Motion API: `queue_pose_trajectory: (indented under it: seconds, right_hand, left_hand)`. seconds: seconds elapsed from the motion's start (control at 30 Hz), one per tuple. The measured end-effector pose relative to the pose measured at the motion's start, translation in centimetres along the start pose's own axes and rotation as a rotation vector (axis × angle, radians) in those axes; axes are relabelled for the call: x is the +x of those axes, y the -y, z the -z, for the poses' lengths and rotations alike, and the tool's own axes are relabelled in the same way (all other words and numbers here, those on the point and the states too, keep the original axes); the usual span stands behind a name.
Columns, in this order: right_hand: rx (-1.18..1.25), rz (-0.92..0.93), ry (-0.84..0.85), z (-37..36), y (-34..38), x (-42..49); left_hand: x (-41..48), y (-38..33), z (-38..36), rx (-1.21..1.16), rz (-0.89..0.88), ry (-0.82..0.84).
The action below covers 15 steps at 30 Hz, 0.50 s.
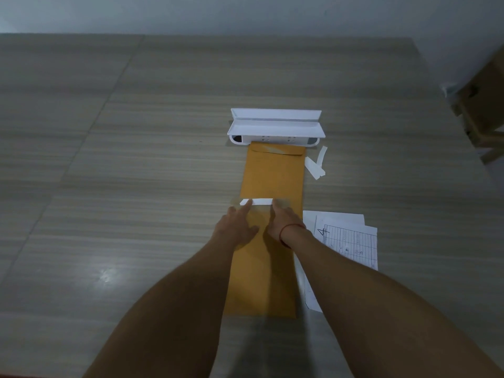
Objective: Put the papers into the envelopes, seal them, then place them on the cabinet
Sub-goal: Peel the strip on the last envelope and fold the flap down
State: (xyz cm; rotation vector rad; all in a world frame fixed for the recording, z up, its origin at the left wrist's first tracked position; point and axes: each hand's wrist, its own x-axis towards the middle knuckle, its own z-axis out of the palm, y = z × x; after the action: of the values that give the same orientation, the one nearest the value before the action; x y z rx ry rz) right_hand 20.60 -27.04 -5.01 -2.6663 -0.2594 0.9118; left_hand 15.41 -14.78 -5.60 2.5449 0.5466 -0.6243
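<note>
Two brown envelopes lie end to end on the floor. The far envelope (274,173) has its flap folded down. The near envelope (261,285) runs under my forearms. A white strip (257,202) lies across the near envelope's far end. My left hand (236,226) lies flat, its index fingertip on the strip's left end. My right hand (282,221) rests on the envelope with blurred fingertips at the strip's right end; any pinch is hidden. Loose printed papers (351,238) lie just right of the near envelope.
A white plastic tray-like holder (275,126) stands at the far envelope's top edge. Peeled white strips (316,166) lie to the right of that envelope. Wooden furniture legs (480,113) stand at the right edge. The floor is wood-patterned tile, with a wall behind.
</note>
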Motion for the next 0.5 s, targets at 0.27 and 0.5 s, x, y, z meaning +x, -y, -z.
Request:
queue_pose_trajectory:
  seconds: [0.27,0.5]
  right_hand:
    - [0.104,0.123,-0.131,1.1,-2.5,-1.3]
    - [0.179,-0.103,-0.328,3.5,-8.9,-3.8]
  left_hand:
    - [-1.1,-1.5,-0.1,0.028,-0.032,-0.118]
    - [-2.9,-7.4,-2.4,-0.041,-0.087,-0.169]
